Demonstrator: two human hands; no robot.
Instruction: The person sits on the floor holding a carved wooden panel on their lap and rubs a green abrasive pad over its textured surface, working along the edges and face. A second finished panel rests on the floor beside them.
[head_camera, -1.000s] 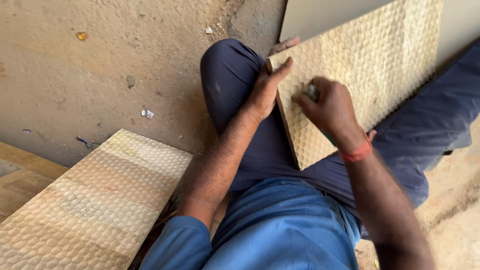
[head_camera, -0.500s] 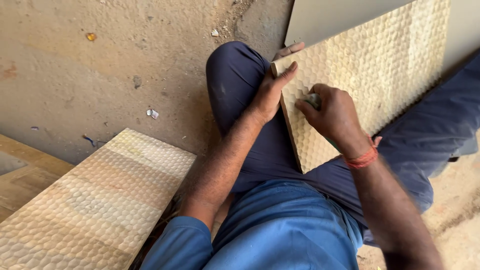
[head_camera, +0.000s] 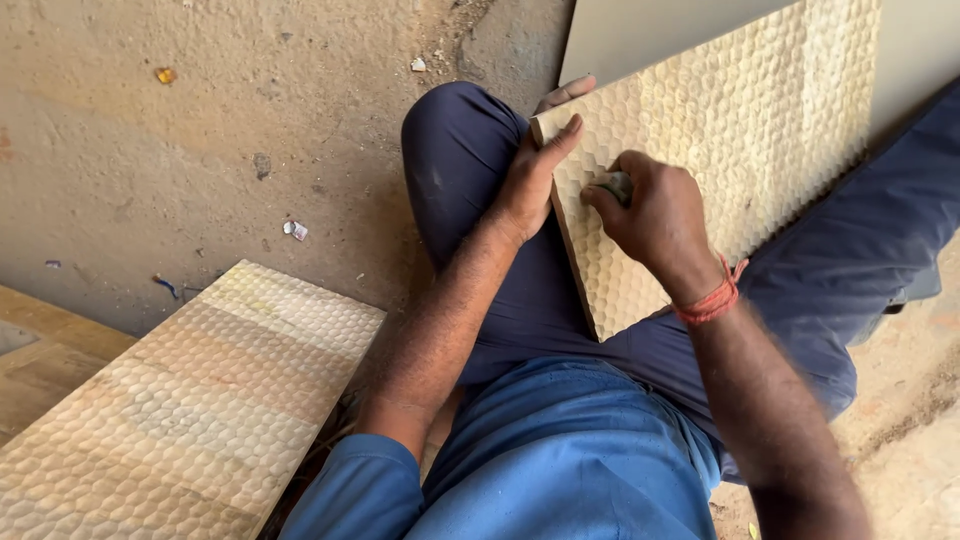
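Note:
A pale wooden panel carved with a honeycomb pattern rests tilted across my lap, between my knees in dark blue trousers. My left hand grips its near left edge, thumb on the carved face and fingers behind. My right hand presses a small folded grey piece, apparently sandpaper, against the carved surface close to that edge. A red thread is tied around my right wrist.
A second honeycomb-carved panel lies flat at lower left on plain wooden boards. The dusty concrete floor carries small scraps of litter. A smooth grey board stands behind the held panel.
The view has shifted slightly. My right hand has slid a little along the carved face with the grey piece. My left hand keeps its hold on the edge.

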